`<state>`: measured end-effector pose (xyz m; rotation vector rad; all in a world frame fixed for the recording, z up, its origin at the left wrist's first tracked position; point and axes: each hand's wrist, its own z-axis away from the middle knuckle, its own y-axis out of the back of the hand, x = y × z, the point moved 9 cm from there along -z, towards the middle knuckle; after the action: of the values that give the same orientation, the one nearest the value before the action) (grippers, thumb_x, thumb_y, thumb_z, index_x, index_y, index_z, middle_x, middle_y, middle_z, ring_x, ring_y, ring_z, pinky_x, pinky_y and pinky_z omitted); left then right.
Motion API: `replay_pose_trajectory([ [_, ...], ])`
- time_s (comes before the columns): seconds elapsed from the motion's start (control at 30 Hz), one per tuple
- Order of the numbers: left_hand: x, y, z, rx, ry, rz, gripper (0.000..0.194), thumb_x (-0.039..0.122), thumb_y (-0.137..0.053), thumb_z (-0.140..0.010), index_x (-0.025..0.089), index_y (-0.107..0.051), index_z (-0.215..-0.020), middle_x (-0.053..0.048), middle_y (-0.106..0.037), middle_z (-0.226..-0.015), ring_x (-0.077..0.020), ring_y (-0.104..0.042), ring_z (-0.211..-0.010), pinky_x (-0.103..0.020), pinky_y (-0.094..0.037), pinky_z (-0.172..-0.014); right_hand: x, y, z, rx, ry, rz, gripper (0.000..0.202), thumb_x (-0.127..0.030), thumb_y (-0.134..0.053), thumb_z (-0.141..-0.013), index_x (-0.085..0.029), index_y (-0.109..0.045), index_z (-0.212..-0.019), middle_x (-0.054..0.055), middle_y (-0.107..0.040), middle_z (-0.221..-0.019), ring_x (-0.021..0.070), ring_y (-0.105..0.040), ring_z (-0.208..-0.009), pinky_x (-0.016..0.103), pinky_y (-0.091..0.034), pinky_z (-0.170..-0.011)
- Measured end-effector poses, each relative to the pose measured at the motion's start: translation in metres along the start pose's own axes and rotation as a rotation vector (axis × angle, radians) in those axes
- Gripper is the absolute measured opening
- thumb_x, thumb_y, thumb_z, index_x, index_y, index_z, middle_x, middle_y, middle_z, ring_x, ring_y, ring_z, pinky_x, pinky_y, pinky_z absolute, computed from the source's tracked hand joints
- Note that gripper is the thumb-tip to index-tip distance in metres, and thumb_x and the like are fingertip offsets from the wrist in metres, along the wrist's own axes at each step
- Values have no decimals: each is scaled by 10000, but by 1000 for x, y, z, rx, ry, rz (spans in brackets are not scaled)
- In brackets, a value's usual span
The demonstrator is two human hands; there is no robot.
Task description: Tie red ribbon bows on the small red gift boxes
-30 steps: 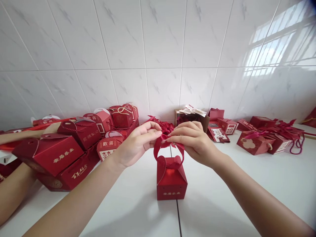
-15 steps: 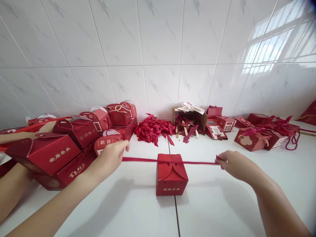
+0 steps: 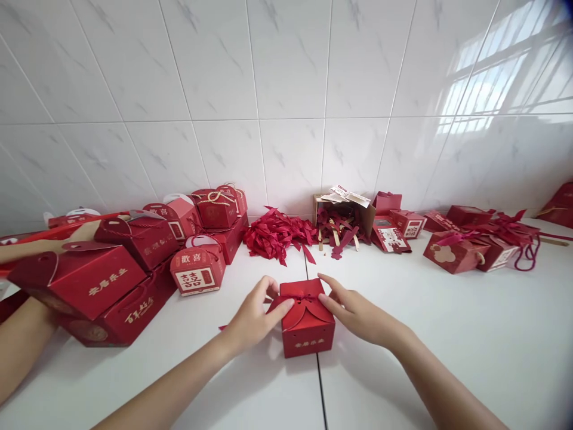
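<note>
A small red box (image 3: 308, 340) with gold lettering on its front stands upright on the white table. Across its closed top flaps runs a dark red ribbon (image 3: 301, 297). My left hand (image 3: 258, 313) is at the box's left side, its thumb on the top and its fingers curled by the ribbon; a ribbon end pokes out to the left of this hand. On the right side, my right hand (image 3: 353, 310) touches the top edge with its thumb, the fingers apart. Whether the left fingers pinch the ribbon is hidden.
Stacked red boxes (image 3: 111, 280) fill the left, with another person's arm (image 3: 27, 334) beside them. Near the wall lie a red ribbon pile (image 3: 280, 234) and an open carton (image 3: 367, 221) of dark ribbons. More boxes (image 3: 456, 254) stand at the right.
Both hands have come inward from the outstretched ribbon ends to the sides of the box. The right hand has let go of its ribbon end. The box has turned slightly.
</note>
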<state>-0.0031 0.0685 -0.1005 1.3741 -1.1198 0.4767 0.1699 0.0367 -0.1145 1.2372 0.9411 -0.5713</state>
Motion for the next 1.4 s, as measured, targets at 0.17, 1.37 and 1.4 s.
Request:
replay_pose_trajectory([
  [0.17,-15,-12,0,-80,91,117,332,494,-475,-838,207,-371,-708,68,-386,-623,-92,-362,-540,-214,-322,-519,14,6,-6,148,9,-248,546,-521,-484,-853,-243,-303,-1287,-97,-312,-558,99,-308,-492,214,-280,-465],
  [1.37,74,-24,22,-179,-461,-209,342,128,-368,-885,234,-689,-936,-63,-541,-948,-112,-518,-664,-239,-454,-607,-44,-10,-6,-61,53,-141,94,-145,-526,-603,-178,-438,-604,-62,-383,-553,61,-321,-497,189,-227,-413],
  [1.4,74,-23,19,-188,-443,-209,331,136,-375,-881,221,-696,-875,-60,-542,-939,-92,-478,-598,-231,-436,-564,-46,-11,-7,-85,59,-112,83,-146,-527,-601,-178,-450,-601,-57,-400,-565,62,-324,-493,188,-227,-405],
])
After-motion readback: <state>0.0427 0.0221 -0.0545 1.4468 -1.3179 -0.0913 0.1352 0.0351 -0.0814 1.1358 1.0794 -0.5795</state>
